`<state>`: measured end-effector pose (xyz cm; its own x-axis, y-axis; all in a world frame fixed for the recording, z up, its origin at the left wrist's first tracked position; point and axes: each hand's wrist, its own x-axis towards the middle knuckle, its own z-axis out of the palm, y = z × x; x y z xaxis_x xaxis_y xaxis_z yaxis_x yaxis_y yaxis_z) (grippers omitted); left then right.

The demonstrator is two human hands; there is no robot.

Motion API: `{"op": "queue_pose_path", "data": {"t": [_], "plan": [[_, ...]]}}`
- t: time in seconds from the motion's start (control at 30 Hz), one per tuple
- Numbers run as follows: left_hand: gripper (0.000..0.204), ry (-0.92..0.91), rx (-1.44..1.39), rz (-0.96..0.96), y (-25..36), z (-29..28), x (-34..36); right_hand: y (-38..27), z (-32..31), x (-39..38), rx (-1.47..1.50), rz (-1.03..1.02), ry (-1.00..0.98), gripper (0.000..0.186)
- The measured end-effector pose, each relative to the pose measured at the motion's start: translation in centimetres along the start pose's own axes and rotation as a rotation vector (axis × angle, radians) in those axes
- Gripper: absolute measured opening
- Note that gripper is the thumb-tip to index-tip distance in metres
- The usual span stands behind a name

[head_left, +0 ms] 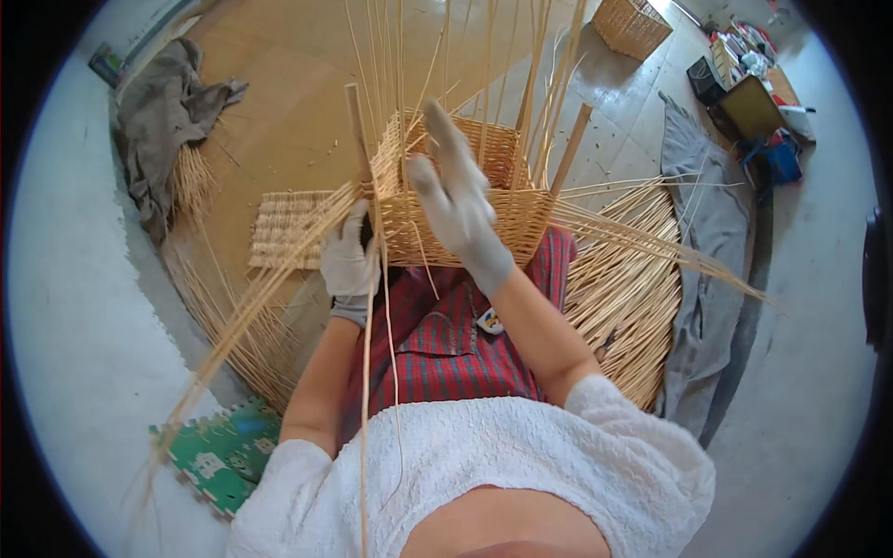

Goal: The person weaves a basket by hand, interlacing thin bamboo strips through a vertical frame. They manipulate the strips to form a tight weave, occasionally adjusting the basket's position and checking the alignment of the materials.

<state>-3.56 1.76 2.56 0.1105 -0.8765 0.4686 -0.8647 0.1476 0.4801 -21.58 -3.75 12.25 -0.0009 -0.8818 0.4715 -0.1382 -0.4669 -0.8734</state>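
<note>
A half-woven wicker basket [456, 232] rests by my lap, which is covered by a red striped apron [437, 372]. Long upright stakes rise from its walls, and thicker sticks stand at its near corners, the left stick [358, 130] and the right stick [570, 149]. My left hand [349, 265], in a pale glove, grips the basket's near left corner; some of its fingers are hidden. Loose strands [270, 279] fan out leftward from that corner. My right hand [456, 191], also gloved, is raised over the near wall with fingers stretched and nothing held.
A flat woven piece [288, 223] lies left of the basket. Piles of wicker rods [628, 288] spread at the right, beside a grey cloth [712, 232]. Another grey cloth [167, 121] covers rods at the left. A finished-looking basket [631, 26] and a cluttered box [753, 102] stand farther back.
</note>
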Motion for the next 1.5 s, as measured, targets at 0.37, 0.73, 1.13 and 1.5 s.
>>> {"op": "queue_pose_path", "data": {"t": [0.37, 0.73, 1.13, 1.5], "plan": [[0.049, -0.332, 0.125, -0.095, -2.1, 1.2, 2.6, 8.6, 7.1, 6.6, 0.203, 0.392, 0.193, 0.101], [0.065, -0.271, -0.003, -0.029, -5.4, 4.3, 1.2, 2.9, 4.9, 1.9, 0.311, -0.102, 0.281, 0.024], [0.036, -0.075, -0.113, 0.233, 2.9, 2.6, 2.4, 8.4, -8.1, -6.7, 0.457, 0.644, 0.209, 0.029], [0.016, -0.476, -0.715, -0.463, 7.5, 3.6, 6.9, 4.2, -1.2, 6.4, -0.639, -0.195, 0.152, 0.033]]}}
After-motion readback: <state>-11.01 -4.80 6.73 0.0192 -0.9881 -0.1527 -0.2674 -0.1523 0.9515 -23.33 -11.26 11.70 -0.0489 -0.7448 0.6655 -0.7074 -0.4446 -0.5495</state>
